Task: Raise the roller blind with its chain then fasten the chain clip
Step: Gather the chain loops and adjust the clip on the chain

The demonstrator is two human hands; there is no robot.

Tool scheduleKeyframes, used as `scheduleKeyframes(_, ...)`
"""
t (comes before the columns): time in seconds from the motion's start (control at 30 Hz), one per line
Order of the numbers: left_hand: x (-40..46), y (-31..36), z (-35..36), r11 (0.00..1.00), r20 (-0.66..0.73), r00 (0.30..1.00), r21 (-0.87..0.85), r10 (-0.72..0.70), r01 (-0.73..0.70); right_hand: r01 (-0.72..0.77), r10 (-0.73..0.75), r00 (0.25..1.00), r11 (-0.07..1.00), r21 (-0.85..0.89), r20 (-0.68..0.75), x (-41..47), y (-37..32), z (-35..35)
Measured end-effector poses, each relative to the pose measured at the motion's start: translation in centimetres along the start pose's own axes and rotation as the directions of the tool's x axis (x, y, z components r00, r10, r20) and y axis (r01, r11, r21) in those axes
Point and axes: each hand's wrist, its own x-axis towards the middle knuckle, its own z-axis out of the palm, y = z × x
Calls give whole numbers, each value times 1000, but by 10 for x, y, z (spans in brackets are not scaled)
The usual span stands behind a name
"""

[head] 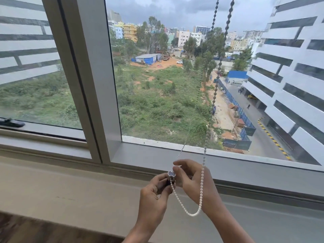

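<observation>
A white bead chain (201,186) hangs in two strands from the top of the frame in front of the window and loops below my hands. A small silver chain clip (171,174) sits on the left strand. My left hand (154,195) pinches the clip's lower part between thumb and fingers. My right hand (191,179) grips the clip's top with its fingertips, and the right strand drapes over its back. The roller blind itself is out of view above.
A grey window frame post (98,85) stands to the left of the chain. The grey sill (245,172) runs just behind my hands. A beige ledge (70,190) lies below. A dark latch (10,122) sits at far left.
</observation>
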Motion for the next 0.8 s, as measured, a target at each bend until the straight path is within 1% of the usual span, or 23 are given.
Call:
scheduleKeyframes(0.1, 4, -12, 1, 1000, 33, 999, -7, -15, 15, -96, 96, 995, 984, 152, 11, 0, 14, 2)
scheduleKeyframes(0.23, 10, -27, 4, 998, 61, 997, -20, -54, 55, -176, 167, 984, 963, 204, 60, -1, 32, 1)
scheduleKeyframes(0.4, 18, -44, 5, 995, 83, 992, 30, -99, 97, -213, 197, 975, 959, 189, 101, -3, 50, 5)
scheduleKeyframes(0.5, 22, -53, 6, 989, 105, 987, 89, -123, 114, -188, 177, 979, 976, 107, 104, -4, 59, 6)
scheduleKeyframes(0.63, 25, -58, 8, 985, 125, 982, 116, -142, 128, -219, 216, 974, 974, 51, 61, -2, 68, 12)
scheduleKeyframes(0.8, 31, -67, 11, 980, 169, 969, 118, -180, 161, -210, 210, 978, 978, 16, -1, 2, 82, 19)
